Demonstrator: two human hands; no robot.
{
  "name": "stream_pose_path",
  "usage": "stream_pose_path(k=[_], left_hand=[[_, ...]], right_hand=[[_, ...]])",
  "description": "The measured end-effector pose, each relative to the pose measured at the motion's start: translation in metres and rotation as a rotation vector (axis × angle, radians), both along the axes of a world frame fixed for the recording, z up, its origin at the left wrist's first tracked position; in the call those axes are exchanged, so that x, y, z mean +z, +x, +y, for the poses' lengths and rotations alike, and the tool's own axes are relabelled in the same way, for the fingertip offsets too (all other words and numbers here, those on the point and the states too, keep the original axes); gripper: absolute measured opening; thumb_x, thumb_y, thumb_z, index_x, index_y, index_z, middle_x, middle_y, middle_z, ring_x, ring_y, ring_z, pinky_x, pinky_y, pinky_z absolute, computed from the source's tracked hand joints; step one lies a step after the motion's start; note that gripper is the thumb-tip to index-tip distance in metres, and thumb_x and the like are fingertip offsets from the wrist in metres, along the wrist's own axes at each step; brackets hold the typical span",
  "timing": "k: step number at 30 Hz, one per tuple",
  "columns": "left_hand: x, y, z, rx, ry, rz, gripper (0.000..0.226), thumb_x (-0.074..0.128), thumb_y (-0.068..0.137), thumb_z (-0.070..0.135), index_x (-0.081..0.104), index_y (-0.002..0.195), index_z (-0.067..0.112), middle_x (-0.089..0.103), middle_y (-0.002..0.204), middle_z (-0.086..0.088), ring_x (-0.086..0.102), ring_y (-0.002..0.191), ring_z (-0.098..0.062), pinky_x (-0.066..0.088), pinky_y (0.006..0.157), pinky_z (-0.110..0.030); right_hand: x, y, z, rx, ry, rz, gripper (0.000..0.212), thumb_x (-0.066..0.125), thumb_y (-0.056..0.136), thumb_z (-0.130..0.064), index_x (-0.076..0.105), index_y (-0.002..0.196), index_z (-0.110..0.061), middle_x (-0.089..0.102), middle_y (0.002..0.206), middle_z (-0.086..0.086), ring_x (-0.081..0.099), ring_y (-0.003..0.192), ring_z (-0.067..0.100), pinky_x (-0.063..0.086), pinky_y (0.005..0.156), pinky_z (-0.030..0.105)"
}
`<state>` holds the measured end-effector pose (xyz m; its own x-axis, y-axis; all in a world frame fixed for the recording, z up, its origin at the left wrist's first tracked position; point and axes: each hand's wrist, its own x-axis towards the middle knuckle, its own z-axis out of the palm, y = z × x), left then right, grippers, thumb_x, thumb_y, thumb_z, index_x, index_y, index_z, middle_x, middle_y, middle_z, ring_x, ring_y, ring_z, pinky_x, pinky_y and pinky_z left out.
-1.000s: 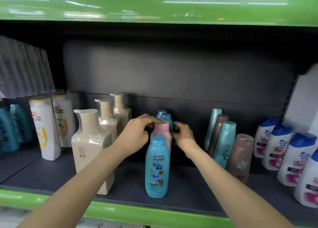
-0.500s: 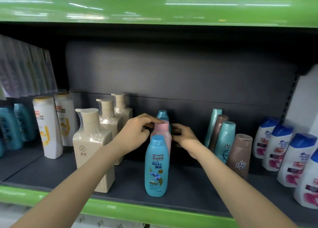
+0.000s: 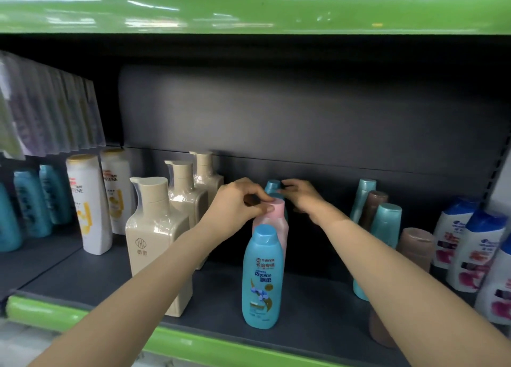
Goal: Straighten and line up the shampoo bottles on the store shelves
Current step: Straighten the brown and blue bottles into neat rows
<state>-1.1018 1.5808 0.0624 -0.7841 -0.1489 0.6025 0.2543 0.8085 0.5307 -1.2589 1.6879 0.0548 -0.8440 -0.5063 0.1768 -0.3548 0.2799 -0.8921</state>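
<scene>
I am working along the dark shelf deck, lining up the file of bottles behind the blue Rejoice bottle. My left hand is pinching the cap of the pink bottle standing just behind it; my right hand is curling its fingers around the teal bottle at the back. I am steering by the caps, keeping each base flat so nothing tips.

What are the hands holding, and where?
The left hand pinches the pink bottle by its cap. The right hand touches the rear blue bottle's cap.
</scene>
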Motion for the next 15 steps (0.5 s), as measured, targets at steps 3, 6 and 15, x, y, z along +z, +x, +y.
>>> stream_pose_path(k=[3, 6, 15], left_hand=[[-0.001, 0.000, 0.000, 0.015, -0.011, 0.005, 0.015, 0.076, 0.075, 0.013, 0.073, 0.089, 0.011, 0.058, 0.089, 0.000, 0.061, 0.082, -0.016, 0.046, 0.078, -0.020], [0.000, 0.001, 0.000, 0.019, -0.035, -0.001, 0.014, 0.074, 0.076, 0.013, 0.073, 0.090, 0.013, 0.057, 0.089, -0.001, 0.058, 0.082, -0.013, 0.042, 0.076, -0.016], [0.001, 0.002, 0.003, 0.059, -0.081, -0.012, 0.011, 0.072, 0.079, 0.015, 0.071, 0.090, 0.015, 0.057, 0.090, -0.001, 0.056, 0.081, -0.011, 0.038, 0.069, -0.006]], right_hand=[[-0.006, -0.011, -0.012, 0.005, 0.011, 0.016, 0.036, 0.065, 0.087, -0.012, 0.058, 0.123, -0.006, 0.063, 0.114, 0.009, 0.059, 0.107, 0.024, 0.047, 0.085, 0.032], [-0.014, -0.019, -0.018, -0.033, 0.017, 0.038, 0.019, 0.068, 0.084, -0.016, 0.064, 0.102, -0.012, 0.062, 0.094, 0.003, 0.057, 0.087, 0.018, 0.043, 0.059, 0.023], [0.002, 0.008, 0.017, -0.208, -0.122, 0.274, 0.028, 0.074, 0.079, -0.011, 0.064, 0.104, -0.002, 0.068, 0.104, 0.014, 0.062, 0.097, 0.027, 0.049, 0.086, 0.038]])
